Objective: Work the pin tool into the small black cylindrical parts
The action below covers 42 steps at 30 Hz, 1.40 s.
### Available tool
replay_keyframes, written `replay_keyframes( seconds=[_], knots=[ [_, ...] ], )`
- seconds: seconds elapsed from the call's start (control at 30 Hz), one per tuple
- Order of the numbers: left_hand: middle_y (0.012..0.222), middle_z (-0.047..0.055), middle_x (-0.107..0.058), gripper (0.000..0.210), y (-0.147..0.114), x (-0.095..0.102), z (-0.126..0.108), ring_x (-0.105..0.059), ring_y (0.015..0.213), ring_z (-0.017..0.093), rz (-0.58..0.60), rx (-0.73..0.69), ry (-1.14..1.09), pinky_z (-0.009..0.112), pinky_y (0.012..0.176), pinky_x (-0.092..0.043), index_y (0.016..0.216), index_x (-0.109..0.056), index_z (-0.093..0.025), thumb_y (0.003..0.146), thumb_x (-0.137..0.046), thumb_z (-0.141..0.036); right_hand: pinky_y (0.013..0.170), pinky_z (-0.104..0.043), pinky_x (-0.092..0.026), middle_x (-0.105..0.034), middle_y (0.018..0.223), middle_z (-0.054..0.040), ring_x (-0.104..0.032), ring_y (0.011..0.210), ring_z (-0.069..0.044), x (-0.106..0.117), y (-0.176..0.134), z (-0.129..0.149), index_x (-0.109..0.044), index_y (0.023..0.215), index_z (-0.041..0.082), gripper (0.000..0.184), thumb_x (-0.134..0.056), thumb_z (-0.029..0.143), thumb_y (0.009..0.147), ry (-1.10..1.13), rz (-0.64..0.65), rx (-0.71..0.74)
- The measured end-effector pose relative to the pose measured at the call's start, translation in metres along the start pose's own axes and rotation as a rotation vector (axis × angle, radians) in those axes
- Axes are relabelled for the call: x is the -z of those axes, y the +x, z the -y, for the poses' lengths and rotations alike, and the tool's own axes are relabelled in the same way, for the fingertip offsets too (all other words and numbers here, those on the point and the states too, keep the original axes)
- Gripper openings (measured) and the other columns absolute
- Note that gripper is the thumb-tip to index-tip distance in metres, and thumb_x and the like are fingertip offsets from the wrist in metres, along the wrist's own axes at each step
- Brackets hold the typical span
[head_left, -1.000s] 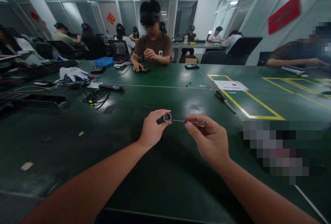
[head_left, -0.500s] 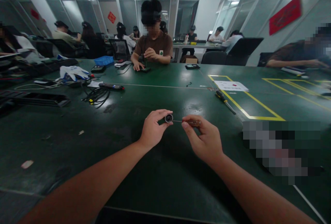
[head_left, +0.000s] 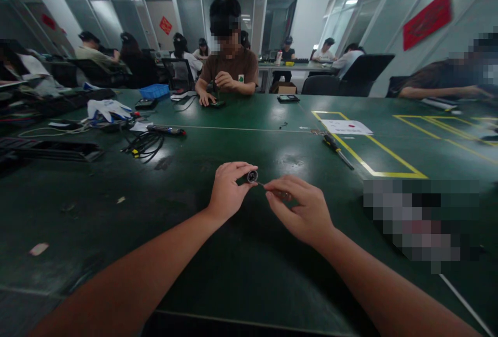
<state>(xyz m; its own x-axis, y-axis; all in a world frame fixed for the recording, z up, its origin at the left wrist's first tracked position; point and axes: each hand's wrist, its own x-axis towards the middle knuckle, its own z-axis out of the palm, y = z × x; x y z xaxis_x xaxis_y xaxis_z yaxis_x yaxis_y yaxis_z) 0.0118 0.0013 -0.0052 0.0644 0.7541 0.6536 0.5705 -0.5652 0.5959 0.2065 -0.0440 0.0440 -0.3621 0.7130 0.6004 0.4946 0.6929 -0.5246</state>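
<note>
My left hand point(head_left: 230, 192) pinches a small round dark part point(head_left: 252, 176) with a silvery rim, its open end facing me. My right hand point(head_left: 301, 203) is closed on a small screwdriver point(head_left: 287, 196). Most of the screwdriver's handle is hidden behind the fingers. Its thin shaft points left and reaches the lower right of the round part; whether the tip touches it I cannot tell. Both hands are held above the green table point(head_left: 218, 285).
A yellow-and-black screwdriver point(head_left: 337, 150) lies beyond my right hand, near a white paper point(head_left: 346, 127) and yellow tape lines. Left are black cables point(head_left: 146, 144), a pen-like tool point(head_left: 166, 130) and white gloves point(head_left: 109, 110). A blurred-out object point(head_left: 412, 223) sits right. A co-worker point(head_left: 227, 62) sits opposite.
The right hand has shifted slightly left and its fingers now cover more of the screwdriver's handle. The shaft slants more, its tip lower on the round part. The left hand keeps its hold.
</note>
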Motion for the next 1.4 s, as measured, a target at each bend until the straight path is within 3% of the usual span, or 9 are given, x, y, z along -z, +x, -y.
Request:
replay_keyframes(
  seconds=[0.13, 0.33, 0.5, 0.57, 0.7, 0.77, 0.87, 1.07, 1.4],
  knots=[
    [0.109, 0.003, -0.075, 0.036, 0.003, 0.004, 0.0, -0.067, 0.105, 0.024, -0.015, -0.034, 0.09, 0.048, 0.101, -0.047, 0.105, -0.076, -0.028, 0.075, -0.084, -0.009, 0.072, -0.032, -0.054, -0.074, 0.093, -0.0059, -0.069, 0.077, -0.018, -0.001, 0.0, -0.002, -0.077, 0.097, 0.023, 0.017, -0.062, 0.02, 0.09, 0.037, 0.086, 0.016],
    [0.106, 0.003, -0.074, 0.036, 0.005, 0.003, 0.005, -0.068, 0.102, 0.023, -0.023, -0.021, 0.06, 0.047, 0.099, -0.049, 0.104, -0.075, -0.025, 0.073, -0.085, -0.009, 0.075, -0.035, -0.054, -0.077, 0.091, -0.0044, -0.071, 0.079, -0.02, -0.005, 0.002, -0.009, -0.076, 0.105, 0.024, 0.02, -0.06, 0.033, 0.097, 0.099, 0.056, -0.3],
    [0.106, 0.004, -0.072, 0.039, 0.004, 0.003, 0.008, -0.067, 0.1, 0.022, -0.04, -0.015, 0.027, 0.044, 0.095, -0.052, 0.104, -0.074, -0.024, 0.071, -0.085, -0.005, 0.076, -0.034, -0.053, -0.073, 0.097, -0.0064, -0.068, 0.084, -0.019, -0.007, 0.001, -0.009, -0.075, 0.102, 0.022, 0.018, -0.06, 0.029, 0.096, 0.104, 0.137, -0.187],
    [0.105, 0.003, -0.072, 0.039, 0.004, 0.003, 0.008, -0.067, 0.1, 0.022, -0.046, -0.015, 0.025, 0.043, 0.095, -0.052, 0.103, -0.074, -0.023, 0.071, -0.085, -0.005, 0.077, -0.034, -0.053, -0.073, 0.099, -0.0065, -0.068, 0.086, -0.02, -0.01, 0.001, -0.009, -0.075, 0.104, 0.023, 0.018, -0.061, 0.031, 0.096, 0.142, 0.151, -0.219],
    [0.105, 0.003, -0.072, 0.038, 0.005, 0.003, 0.008, -0.067, 0.101, 0.022, -0.032, -0.002, 0.034, 0.043, 0.095, -0.052, 0.104, -0.073, -0.023, 0.072, -0.085, -0.006, 0.073, -0.034, -0.055, -0.074, 0.087, -0.0045, -0.069, 0.078, -0.019, -0.016, 0.001, -0.015, -0.073, 0.107, 0.022, 0.026, -0.064, 0.043, 0.094, 0.385, 0.028, -0.436],
    [0.105, 0.004, -0.072, 0.039, 0.005, 0.003, 0.007, -0.067, 0.1, 0.022, -0.032, 0.018, 0.028, 0.042, 0.094, -0.052, 0.104, -0.073, -0.023, 0.071, -0.085, -0.006, 0.07, -0.032, -0.055, -0.073, 0.082, -0.0028, -0.068, 0.074, -0.018, -0.017, 0.002, -0.019, -0.073, 0.104, 0.021, 0.027, -0.071, 0.043, 0.089, 0.491, -0.017, -0.474],
    [0.105, 0.004, -0.071, 0.039, 0.006, 0.003, 0.007, -0.066, 0.099, 0.022, -0.036, 0.056, 0.018, 0.042, 0.093, -0.052, 0.103, -0.073, -0.021, 0.07, -0.086, -0.006, 0.066, -0.03, -0.054, -0.071, 0.077, -0.0008, -0.066, 0.069, -0.016, -0.016, 0.001, -0.021, -0.074, 0.101, 0.022, 0.023, -0.074, 0.039, 0.086, 0.516, -0.071, -0.444],
    [0.105, 0.004, -0.072, 0.04, 0.005, 0.002, 0.007, -0.066, 0.098, 0.023, -0.022, 0.076, 0.039, 0.043, 0.093, -0.052, 0.104, -0.073, -0.022, 0.069, -0.088, -0.01, 0.064, -0.03, -0.052, -0.072, 0.078, -0.0011, -0.067, 0.068, -0.017, -0.009, -0.003, -0.014, -0.073, 0.1, 0.023, 0.015, -0.068, 0.035, 0.092, 0.271, -0.23, -0.302],
    [0.105, 0.003, -0.07, 0.036, 0.004, 0.002, 0.005, -0.066, 0.1, 0.022, -0.007, 0.049, 0.075, 0.039, 0.09, -0.051, 0.102, -0.072, -0.022, 0.071, -0.086, -0.009, 0.075, -0.033, -0.054, -0.077, 0.096, -0.0035, -0.072, 0.083, -0.02, -0.01, -0.001, -0.009, -0.073, 0.111, 0.025, 0.019, -0.062, 0.024, 0.096, -0.053, 0.065, -0.063]
  ],
)
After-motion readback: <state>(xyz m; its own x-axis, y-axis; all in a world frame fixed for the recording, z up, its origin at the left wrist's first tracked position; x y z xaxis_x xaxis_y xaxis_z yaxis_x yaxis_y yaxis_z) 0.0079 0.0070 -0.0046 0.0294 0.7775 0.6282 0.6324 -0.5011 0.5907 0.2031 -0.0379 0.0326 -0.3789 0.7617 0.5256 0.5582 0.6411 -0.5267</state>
